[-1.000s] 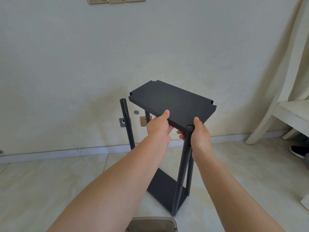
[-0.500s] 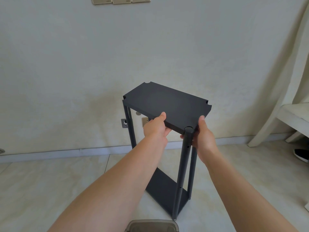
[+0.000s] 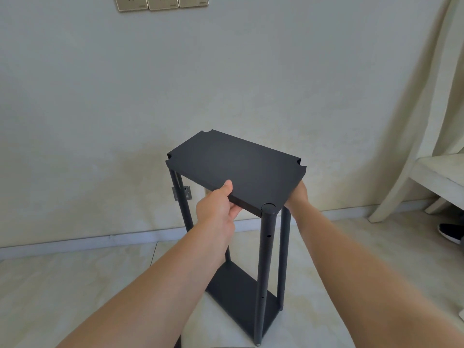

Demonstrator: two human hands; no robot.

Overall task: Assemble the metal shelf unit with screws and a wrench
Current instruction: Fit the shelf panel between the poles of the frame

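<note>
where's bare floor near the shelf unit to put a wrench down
Bare tile lies left of the shelf unit, between it and the baseboard, and right, toward the white chair leg. Crowded near the black shoe.

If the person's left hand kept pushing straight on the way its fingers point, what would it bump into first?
The left hand already grips the near long edge of the flat black metal shelf panel, so it would meet that panel at once; the pale wall lies beyond, though depth is unclear.
</note>
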